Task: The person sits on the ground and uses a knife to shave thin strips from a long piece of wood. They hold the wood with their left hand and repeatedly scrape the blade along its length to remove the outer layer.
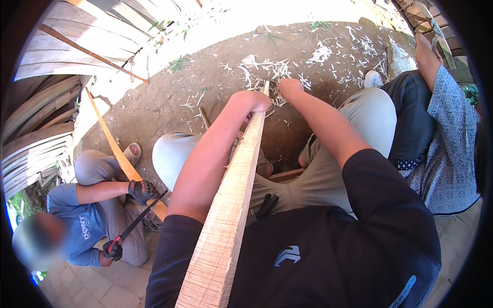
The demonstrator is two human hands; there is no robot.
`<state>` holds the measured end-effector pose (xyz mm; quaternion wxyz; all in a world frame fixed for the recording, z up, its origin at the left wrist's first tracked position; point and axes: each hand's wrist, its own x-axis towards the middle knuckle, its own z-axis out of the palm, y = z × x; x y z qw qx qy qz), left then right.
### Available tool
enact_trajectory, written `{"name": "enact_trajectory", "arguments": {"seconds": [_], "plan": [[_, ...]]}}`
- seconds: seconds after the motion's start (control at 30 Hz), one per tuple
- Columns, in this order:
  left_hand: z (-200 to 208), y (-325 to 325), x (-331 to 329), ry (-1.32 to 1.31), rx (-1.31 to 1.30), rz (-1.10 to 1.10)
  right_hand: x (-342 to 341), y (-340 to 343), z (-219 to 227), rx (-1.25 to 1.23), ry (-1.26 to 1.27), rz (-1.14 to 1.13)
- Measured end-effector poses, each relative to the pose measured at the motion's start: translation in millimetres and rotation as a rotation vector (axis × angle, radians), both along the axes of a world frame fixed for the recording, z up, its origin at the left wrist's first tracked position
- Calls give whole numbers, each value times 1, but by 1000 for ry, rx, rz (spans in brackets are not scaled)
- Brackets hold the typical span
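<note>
A long, pale, squared wooden beam (226, 215) slants from the lower edge past my chest, narrowing toward its far end. My left hand (256, 102) is closed round it near that far end, most of its fingers hidden by the wrist and the wood. Just right of the tip, my right hand (291, 88) is curled into a fist. What it grips, if anything, is hidden. Curled wood shavings (277, 69) lie on the ground around the tip. A black, handle-like object (267, 205) rests at my lap, beside the beam.
At left a co-worker in gloves holds a long orange-brown plank (110, 136) and a dark-bladed saw (136, 223) with red on its handle. Close on my right sits another person in patterned grey cloth (452, 138). Stacked boards (41, 113) stand far left; a stick (204, 118) lies near my left knee.
</note>
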<state>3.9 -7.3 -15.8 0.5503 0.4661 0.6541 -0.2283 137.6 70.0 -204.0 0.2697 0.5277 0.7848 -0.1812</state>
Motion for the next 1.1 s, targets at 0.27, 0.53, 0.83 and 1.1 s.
{"name": "enact_trajectory", "arguments": {"seconds": [0.27, 0.53, 0.83, 1.1], "plan": [[5, 1, -2, 17, -33, -5, -10, 4, 81, 14, -111, 371], [10, 5, 3, -9, -44, -10, -13, 16, 84, -100, -270, 321], [35, 5, 11, 37, -48, -21, -36, 15, 88, -211, -401, 207], [26, 10, 12, 63, -44, -75, -12, 9, 79, -37, -239, 239]]}}
